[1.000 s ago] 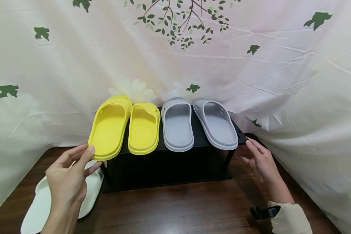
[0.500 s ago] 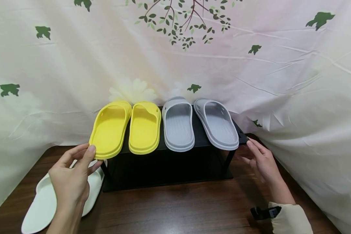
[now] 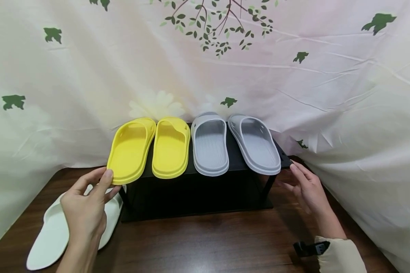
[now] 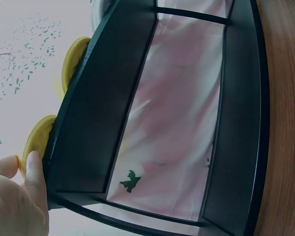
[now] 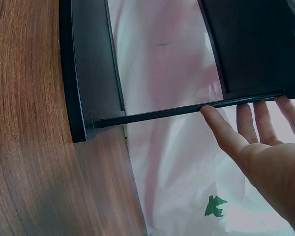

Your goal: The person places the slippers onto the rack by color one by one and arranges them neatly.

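In the head view my left hand (image 3: 87, 206) pinches the heel of the left yellow slipper (image 3: 130, 153), thumb against its rim. The slipper lies on the left end of a black two-tier shoe rack (image 3: 233, 163), toe toward the curtain. Beside it sits the other yellow slipper (image 3: 171, 149). Two grey slippers, one mid-rack (image 3: 210, 148) and one farther right (image 3: 257, 148), fill the rest of the row. My right hand (image 3: 309, 189) touches the rack's right end; in the right wrist view its extended fingertips (image 5: 210, 112) meet the black side bar (image 5: 152, 116).
White slippers (image 3: 49, 237) lie on the brown wood-grain surface (image 3: 191, 246) left of the rack, partly behind my left arm. A pale printed curtain (image 3: 89, 83) hangs close behind and on both sides. A black strap (image 3: 311, 248) sticks out from my right sleeve.
The toe of the left yellow slipper has come down slightly toward the rack, with my left hand still at its heel. My right hand stays at the rack's end. The head view shifts a little.
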The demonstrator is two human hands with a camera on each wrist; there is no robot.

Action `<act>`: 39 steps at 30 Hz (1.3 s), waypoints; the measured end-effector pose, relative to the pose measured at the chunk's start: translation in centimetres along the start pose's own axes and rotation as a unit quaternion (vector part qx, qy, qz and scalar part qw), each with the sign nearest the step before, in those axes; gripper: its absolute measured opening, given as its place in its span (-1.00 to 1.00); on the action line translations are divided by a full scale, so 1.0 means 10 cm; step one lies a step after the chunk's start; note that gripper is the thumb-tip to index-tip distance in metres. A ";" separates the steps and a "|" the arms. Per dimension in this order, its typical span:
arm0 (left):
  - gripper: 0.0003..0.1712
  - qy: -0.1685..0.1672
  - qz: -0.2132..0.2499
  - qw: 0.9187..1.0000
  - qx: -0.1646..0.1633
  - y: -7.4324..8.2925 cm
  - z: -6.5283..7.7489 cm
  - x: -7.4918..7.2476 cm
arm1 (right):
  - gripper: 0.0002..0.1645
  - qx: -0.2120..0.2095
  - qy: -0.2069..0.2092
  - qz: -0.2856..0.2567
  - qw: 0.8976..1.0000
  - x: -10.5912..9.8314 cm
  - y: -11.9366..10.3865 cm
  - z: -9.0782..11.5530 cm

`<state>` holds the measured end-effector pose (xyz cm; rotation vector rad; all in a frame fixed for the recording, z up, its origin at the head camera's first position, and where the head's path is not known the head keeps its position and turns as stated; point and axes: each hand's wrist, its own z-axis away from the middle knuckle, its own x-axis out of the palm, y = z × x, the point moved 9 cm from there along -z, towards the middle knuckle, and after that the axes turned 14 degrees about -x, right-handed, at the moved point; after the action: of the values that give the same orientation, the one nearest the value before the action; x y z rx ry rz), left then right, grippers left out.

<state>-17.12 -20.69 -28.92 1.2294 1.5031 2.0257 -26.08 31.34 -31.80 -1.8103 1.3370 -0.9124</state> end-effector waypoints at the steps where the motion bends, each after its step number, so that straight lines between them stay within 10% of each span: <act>1: -0.58 -0.002 -0.002 1.000 0.001 0.00 0.00 0.00 | -0.59 0.002 0.001 0.004 1.000 0.00 0.00 0.00; 8: -0.58 -0.022 -0.052 0.998 0.031 0.06 0.05 -0.02 | -0.58 0.008 0.000 0.008 1.000 0.01 0.02 0.00; 12: -0.58 -0.004 -0.165 0.983 0.081 0.16 0.12 -0.10 | -0.58 0.008 -0.005 0.005 1.000 0.03 0.03 -0.01; 17: -0.62 0.056 -0.376 0.912 0.157 0.38 0.14 -0.22 | -0.61 0.005 -0.002 -0.009 1.000 0.03 0.03 0.00; 23: -0.38 0.028 -0.599 0.793 0.106 0.41 -0.19 -0.56 | -0.60 0.002 -0.001 -0.007 1.000 0.01 0.01 0.00; 25: -0.30 0.002 -0.623 0.775 0.103 0.39 -0.30 -0.71 | -0.60 0.003 0.000 -0.005 1.000 0.01 0.00 -0.01; 39: -0.07 -0.046 -0.625 0.778 -0.046 -0.02 -0.87 -1.65 | -0.60 0.003 -0.001 0.002 1.000 0.02 -0.03 -0.04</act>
<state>-14.62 -37.36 -36.95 0.0724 1.4737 1.0442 -26.21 31.13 -31.35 -1.8040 1.3348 -0.9099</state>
